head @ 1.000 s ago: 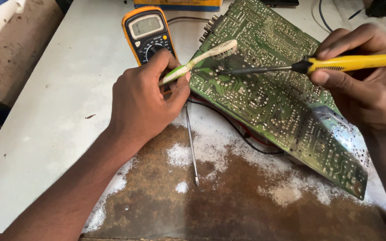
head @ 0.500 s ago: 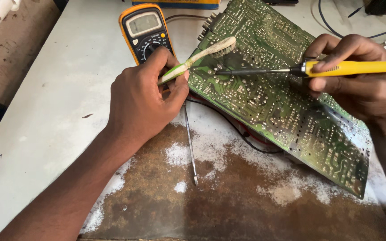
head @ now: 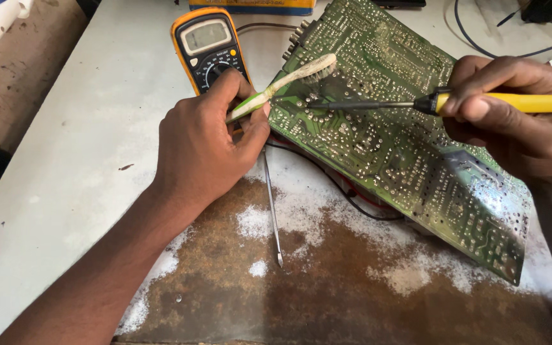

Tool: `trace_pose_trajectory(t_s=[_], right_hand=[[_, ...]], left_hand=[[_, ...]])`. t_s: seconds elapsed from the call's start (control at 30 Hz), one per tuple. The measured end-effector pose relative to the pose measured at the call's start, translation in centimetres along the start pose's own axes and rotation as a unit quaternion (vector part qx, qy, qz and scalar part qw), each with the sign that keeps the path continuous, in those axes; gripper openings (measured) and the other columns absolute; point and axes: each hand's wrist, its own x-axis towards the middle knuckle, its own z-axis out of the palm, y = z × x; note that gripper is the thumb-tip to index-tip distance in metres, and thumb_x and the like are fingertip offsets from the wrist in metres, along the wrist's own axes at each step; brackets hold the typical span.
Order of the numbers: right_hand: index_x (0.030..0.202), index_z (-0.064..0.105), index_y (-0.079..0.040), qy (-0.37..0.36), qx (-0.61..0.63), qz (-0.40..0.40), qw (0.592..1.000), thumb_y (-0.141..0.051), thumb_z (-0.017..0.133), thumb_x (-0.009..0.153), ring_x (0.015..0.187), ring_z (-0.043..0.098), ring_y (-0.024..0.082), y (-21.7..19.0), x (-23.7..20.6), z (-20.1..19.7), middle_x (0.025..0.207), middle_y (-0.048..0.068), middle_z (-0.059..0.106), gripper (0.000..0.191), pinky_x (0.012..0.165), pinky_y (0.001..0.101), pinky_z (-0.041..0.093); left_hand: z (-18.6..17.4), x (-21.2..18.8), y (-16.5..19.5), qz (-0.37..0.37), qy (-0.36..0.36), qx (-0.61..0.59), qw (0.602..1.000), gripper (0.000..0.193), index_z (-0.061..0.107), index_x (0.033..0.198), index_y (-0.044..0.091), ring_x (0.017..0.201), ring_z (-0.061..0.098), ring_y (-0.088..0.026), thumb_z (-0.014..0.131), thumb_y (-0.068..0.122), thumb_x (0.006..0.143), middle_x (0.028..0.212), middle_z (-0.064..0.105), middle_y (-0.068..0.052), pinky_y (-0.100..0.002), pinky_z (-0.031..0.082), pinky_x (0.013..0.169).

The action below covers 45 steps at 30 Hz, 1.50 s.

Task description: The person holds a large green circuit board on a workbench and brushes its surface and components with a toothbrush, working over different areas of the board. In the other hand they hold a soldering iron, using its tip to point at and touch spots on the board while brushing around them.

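We counted one green circuit board (head: 410, 153), one toothbrush (head: 282, 86), one soldering iron (head: 455, 102), one multimeter (head: 209, 48), one thin metal probe (head: 271, 204). Our left hand (head: 206, 140) pinched toothbrush handle, fingers curled closed; brush long axis ran near-left to far-right, bristles resting on board's far-left part. Our right hand (head: 512, 115) gripped iron's yellow handle, fingers wrapped tight; iron lay near horizontal, tip pointing left, beside bristles.

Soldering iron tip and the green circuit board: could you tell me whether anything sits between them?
Nothing visible does. The soldering iron in the right hand has its tip on the circuit board; the toothbrush in the left hand rests just beside it.
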Motion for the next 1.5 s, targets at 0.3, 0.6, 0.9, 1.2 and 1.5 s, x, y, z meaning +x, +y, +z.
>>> trace_pose_trajectory(t_s=[0.3, 0.6, 0.9, 1.2, 1.5], right_hand=[[0.108, 0.059, -0.001, 0.065, 0.001, 0.02, 0.998, -0.002, 0.071, 0.097, 0.062, 0.058, 0.009, 0.3, -0.1, 0.5, 0.084, 0.014, 0.066, 0.016, 0.053, 0.0223, 0.044], [0.104, 0.059, -0.002, 0.082, 0.105, 0.014, 0.991, -0.004, 0.072, 0.097, 0.058, 0.057, 0.008, 3.3, 0.1, 0.3, 0.077, 0.012, 0.065, 0.014, 0.054, 0.0244, 0.045], [0.102, 0.057, 0.001, 0.085, 0.089, 0.027, 0.992, -0.002, 0.069, 0.106, 0.075, 0.069, 0.015, 4.8, -1.4, -1.8, 0.089, 0.017, 0.069, 0.013, 0.056, 0.0223, 0.053], [0.097, 0.058, 0.0, 0.082, 0.093, 0.022, 0.992, 0.001, 0.069, 0.109, 0.077, 0.073, 0.015, 5.0, -1.3, -1.9, 0.089, 0.017, 0.07, 0.016, 0.057, 0.0213, 0.055], [0.097, 0.059, 0.001, 0.105, 0.087, 0.026, 0.99, 0.0, 0.067, 0.107, 0.074, 0.073, 0.016, 4.5, -1.0, -1.4, 0.085, 0.017, 0.069, 0.013, 0.056, 0.0234, 0.054]], left_hand=[[0.0, -0.1, -0.2, 0.007, 0.001, 0.002, 1.0, 0.016, 0.059, 0.096, 0.007, 0.06, 0.074, -0.011, 0.072, 0.015, 0.099, 0.074, 0.075, -0.004, -0.026, 0.055, 0.048], [0.0, 0.0, -0.2, 0.007, 0.008, -0.001, 1.0, 0.016, 0.06, 0.096, 0.007, 0.06, 0.074, -0.013, 0.073, 0.016, 0.099, 0.073, 0.075, -0.004, -0.027, 0.055, 0.048], [0.1, 0.0, 0.0, -0.008, -0.001, 0.0, 1.0, 0.015, 0.06, 0.096, 0.007, 0.057, 0.073, -0.012, 0.072, 0.015, 0.098, 0.071, 0.073, -0.003, -0.027, 0.055, 0.047], [0.2, -0.1, -0.2, -0.006, 0.003, 0.003, 1.0, 0.015, 0.06, 0.094, 0.008, 0.054, 0.071, -0.012, 0.072, 0.016, 0.098, 0.067, 0.071, -0.002, -0.028, 0.053, 0.046], [0.5, -0.1, -0.6, 0.013, 0.005, 0.006, 1.0, 0.014, 0.06, 0.095, 0.006, 0.054, 0.071, -0.011, 0.071, 0.014, 0.099, 0.07, 0.073, -0.003, -0.026, 0.053, 0.045]])
